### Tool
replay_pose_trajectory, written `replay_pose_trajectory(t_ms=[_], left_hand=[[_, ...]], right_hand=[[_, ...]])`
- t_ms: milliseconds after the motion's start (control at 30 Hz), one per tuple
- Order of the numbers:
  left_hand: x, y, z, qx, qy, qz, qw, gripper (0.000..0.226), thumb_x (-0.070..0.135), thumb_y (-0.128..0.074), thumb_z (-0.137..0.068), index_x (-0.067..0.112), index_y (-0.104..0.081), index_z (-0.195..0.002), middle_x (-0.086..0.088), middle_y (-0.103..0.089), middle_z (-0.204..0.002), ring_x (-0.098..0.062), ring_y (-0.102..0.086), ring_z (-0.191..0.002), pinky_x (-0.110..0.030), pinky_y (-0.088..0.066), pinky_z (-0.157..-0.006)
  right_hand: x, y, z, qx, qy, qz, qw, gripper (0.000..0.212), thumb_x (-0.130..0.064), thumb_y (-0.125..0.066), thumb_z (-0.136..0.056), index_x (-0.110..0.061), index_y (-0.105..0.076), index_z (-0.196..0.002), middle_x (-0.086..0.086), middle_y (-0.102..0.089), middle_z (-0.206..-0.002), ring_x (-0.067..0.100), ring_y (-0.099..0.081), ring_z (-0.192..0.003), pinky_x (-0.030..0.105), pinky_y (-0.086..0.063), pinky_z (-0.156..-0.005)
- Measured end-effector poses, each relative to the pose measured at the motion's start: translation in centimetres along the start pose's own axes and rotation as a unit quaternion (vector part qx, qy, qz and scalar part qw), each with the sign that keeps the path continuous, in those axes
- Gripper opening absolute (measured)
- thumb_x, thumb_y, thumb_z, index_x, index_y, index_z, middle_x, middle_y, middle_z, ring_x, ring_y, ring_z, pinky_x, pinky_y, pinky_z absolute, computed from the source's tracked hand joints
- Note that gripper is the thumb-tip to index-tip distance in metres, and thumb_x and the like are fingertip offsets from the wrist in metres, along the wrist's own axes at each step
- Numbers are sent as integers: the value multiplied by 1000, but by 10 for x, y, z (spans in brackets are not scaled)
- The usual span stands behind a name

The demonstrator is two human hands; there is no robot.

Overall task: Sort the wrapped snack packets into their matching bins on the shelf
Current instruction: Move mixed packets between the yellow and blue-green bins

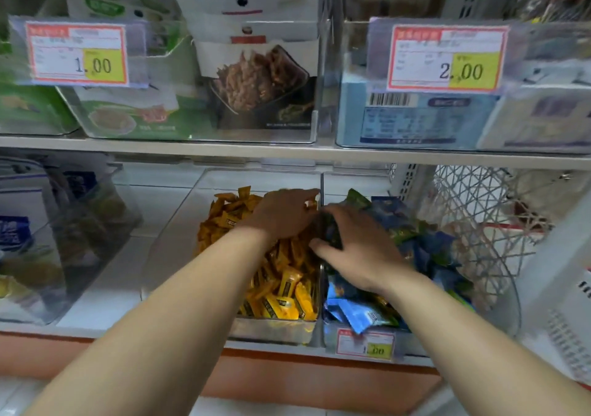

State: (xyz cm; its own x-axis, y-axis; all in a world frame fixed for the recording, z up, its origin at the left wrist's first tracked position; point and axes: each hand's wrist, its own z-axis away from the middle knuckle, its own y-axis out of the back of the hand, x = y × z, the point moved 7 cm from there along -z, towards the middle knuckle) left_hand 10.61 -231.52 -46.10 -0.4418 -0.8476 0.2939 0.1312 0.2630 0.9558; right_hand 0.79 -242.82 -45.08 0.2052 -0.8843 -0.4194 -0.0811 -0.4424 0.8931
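Note:
On the lower shelf, a clear bin holds several yellow snack packets. The clear bin to its right holds blue and green packets. My left hand lies palm down on the yellow packets at the back of the left bin, fingers reaching toward the divider between the bins. My right hand sits at the divider and grips a dark packet, partly hidden under the fingers.
The upper shelf carries clear bins with green pouches, a dark-printed pouch and blue boxes, with price tags 1.00 and 2.00. A white wire basket stands at the right. Another clear bin sits at the lower left.

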Motion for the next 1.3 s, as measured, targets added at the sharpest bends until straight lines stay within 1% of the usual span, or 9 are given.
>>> replay_pose_trajectory(t_ms=[67, 167, 333, 533, 633, 733, 867, 1133, 1300], left_hand=[[-8, -15, -1, -71, 1, -47, 996, 45, 54, -47, -92, 37, -51, -134, 1, -65, -122, -19, -60, -102, -39, -51, -89], [-18, -18, 13, -84, -47, -71, 993, 54, 66, -44, -83, 41, -52, -130, 10, -63, -104, -16, -61, -97, -40, -52, -86], [-68, -3, 44, -101, -40, -81, 991, 63, 70, -42, -77, 46, -48, -136, 10, -53, -138, -16, -48, -127, -39, -40, -103], [-92, 22, 71, -149, -8, -54, 987, 76, 74, -44, -59, 55, -43, -132, 12, -50, -138, -14, -49, -120, -37, -44, -94], [-83, 34, 62, -182, 33, -104, 977, 60, 76, -45, -60, 46, -61, -109, 12, -62, -114, -16, -59, -102, -39, -51, -81], [-61, 45, 31, -87, 10, -138, 986, 53, 71, -45, -77, 23, -67, -77, 2, -65, -81, -16, -63, -74, -29, -43, -58], [-27, 22, -3, 26, -49, -2, 998, 19, 34, -61, -94, 20, -71, -102, 3, -66, -107, -10, -58, -95, -23, -41, -77], [-30, -27, -28, -50, -9, 2, 999, 41, 31, -57, -98, 26, -52, -138, -3, -60, -133, -24, -55, -122, -41, -44, -103], [-33, -24, -19, -59, -29, -6, 998, 28, 31, -65, -94, 21, -66, -120, 0, -64, -117, -18, -60, -107, -27, -43, -83]], right_hand=[[1, -9, -2, -39, 5, 3, 999, 79, -70, -49, -84, -41, -22, -152, -6, -42, -153, 20, -39, -138, 44, -32, -114], [6, -13, -3, -49, 2, 20, 999, 81, -69, -42, -84, -44, -11, -154, -6, -34, -159, 21, -30, -144, 43, -23, -119], [5, -16, -1, -61, -3, 15, 998, 83, -72, -31, -78, -46, -7, -154, -9, -30, -160, 19, -25, -146, 42, -18, -119], [7, -19, -2, -59, -10, 11, 998, 85, -76, -26, -74, -50, -4, -152, -9, -31, -159, 18, -27, -145, 41, -19, -117], [9, -20, -1, -57, -10, 8, 998, 84, -77, -26, -75, -51, -3, -152, -11, -31, -159, 17, -27, -145, 41, -19, -117], [9, -21, 0, -58, -9, 7, 998, 83, -78, -24, -76, -52, -2, -152, -12, -29, -160, 16, -24, -147, 41, -18, -119], [8, -20, 1, -44, -11, 8, 999, 83, -78, -22, -75, -52, -4, -152, -12, -30, -159, 15, -25, -146, 40, -18, -119], [8, -19, 1, -36, -5, 2, 999, 83, -78, -22, -74, -53, -4, -151, -13, -35, -156, 14, -28, -143, 39, -21, -116], [10, -20, 2, -45, -9, -2, 999, 82, -78, -25, -75, -54, -4, -151, -13, -34, -156, 13, -27, -144, 40, -23, -117]])
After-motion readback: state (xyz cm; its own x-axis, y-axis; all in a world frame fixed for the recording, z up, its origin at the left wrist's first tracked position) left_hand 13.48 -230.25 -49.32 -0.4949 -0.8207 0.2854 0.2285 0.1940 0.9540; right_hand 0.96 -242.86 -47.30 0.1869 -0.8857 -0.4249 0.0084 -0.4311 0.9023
